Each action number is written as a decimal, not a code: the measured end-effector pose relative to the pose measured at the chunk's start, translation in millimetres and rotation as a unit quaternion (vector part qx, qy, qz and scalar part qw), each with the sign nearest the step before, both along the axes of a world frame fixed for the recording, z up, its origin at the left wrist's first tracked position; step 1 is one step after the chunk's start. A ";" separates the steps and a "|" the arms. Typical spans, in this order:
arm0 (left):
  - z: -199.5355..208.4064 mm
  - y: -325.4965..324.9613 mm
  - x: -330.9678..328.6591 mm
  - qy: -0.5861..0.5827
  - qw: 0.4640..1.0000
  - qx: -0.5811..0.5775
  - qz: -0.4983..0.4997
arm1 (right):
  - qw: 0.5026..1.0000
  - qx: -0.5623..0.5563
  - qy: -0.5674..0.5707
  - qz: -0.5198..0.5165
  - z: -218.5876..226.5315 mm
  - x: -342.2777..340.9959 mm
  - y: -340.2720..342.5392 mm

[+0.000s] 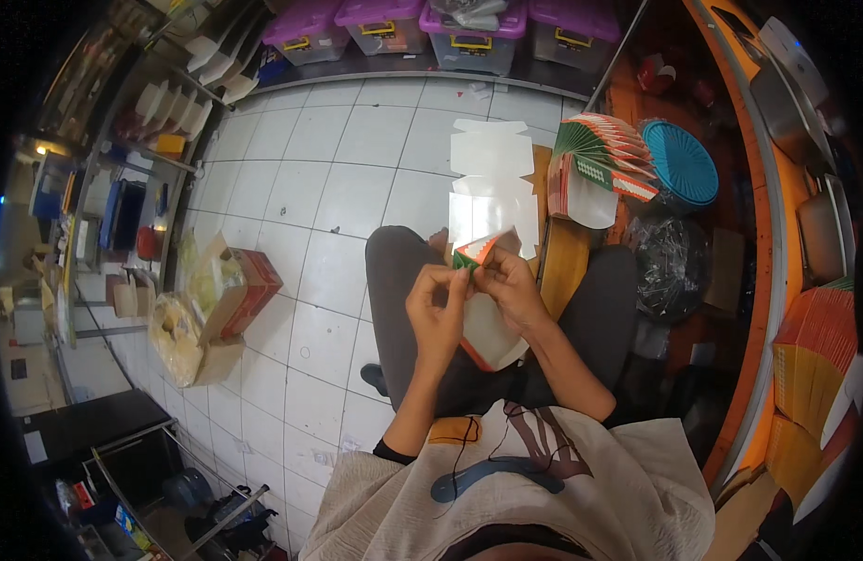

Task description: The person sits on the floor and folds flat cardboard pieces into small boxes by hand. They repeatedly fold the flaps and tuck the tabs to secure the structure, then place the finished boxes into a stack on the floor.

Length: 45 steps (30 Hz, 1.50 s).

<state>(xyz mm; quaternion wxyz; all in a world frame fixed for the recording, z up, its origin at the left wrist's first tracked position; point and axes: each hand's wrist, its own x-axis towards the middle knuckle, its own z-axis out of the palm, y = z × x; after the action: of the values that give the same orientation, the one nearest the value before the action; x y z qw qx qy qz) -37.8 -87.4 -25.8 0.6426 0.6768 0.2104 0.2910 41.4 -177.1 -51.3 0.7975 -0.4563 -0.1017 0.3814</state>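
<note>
Carton in work: a printed card carton point(475, 251), green, orange and white, is held above the person's lap, between the dark-trousered thighs point(394, 290); a pale panel with a red edge shows below the fingers, probably part of the same piece.
Left hand: the left hand point(435, 297) pinches the green corner between thumb and forefinger.
Right hand: the right hand point(508, 286) grips the same end from the other side, its fingertips close to the left's.
Fold in hand: this looks like the shaping of one end, with flaps being tucked or locked at the corner; the exact joint is hidden by the fingers.
Next move calls for: likely a firm press to seat that corner, the panel kept square and the card uncreased.
Flat blank: a white card blank point(492, 154) lies unfolded just beyond the hands, by the wooden bench point(564, 280).
Printed stack: a fanned stack of printed cards point(600, 154) stands on the bench, near a round blue lid point(679, 161).
</note>
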 end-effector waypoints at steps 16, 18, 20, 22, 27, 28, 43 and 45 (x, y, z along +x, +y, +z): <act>0.6 12.4 7.1 0.024 0.982 0.186 0.031 | 0.996 0.060 -0.039 -0.050 -14.7 -5.2 11.3; 2.7 16.7 5.2 0.034 0.985 0.169 0.024 | 0.996 0.080 -0.024 -0.023 -11.1 -5.3 10.8; 0.1 20.5 3.3 0.029 0.990 0.141 0.001 | 0.996 0.076 -0.028 -0.025 -10.5 -5.8 10.2; 0.8 24.6 0.8 0.031 0.992 0.123 -0.022 | 0.996 0.083 -0.018 -0.020 -8.1 -6.3 9.6; 8.4 28.8 -3.5 0.048 0.992 0.080 -0.088 | 0.995 0.101 0.013 -0.016 -9.4 -11.4 8.6; 10.4 27.9 -3.8 0.040 0.991 0.094 -0.086 | 0.995 0.099 -0.017 -0.015 -8.1 -11.7 7.4; 10.9 19.0 -8.9 -0.004 0.980 0.171 -0.100 | 0.929 0.206 0.290 0.103 -37.3 -13.1 -4.5; 12.3 20.2 -14.6 0.022 0.981 0.143 -0.131 | 0.922 0.218 0.281 0.153 -38.2 -14.9 -5.9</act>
<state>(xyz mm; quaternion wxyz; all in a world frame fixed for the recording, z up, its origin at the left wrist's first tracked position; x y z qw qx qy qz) -52.4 -67.2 -13.6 0.5666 0.7899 0.0907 0.2165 26.6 -183.0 -89.6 0.8049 -0.1240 -0.0223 0.5799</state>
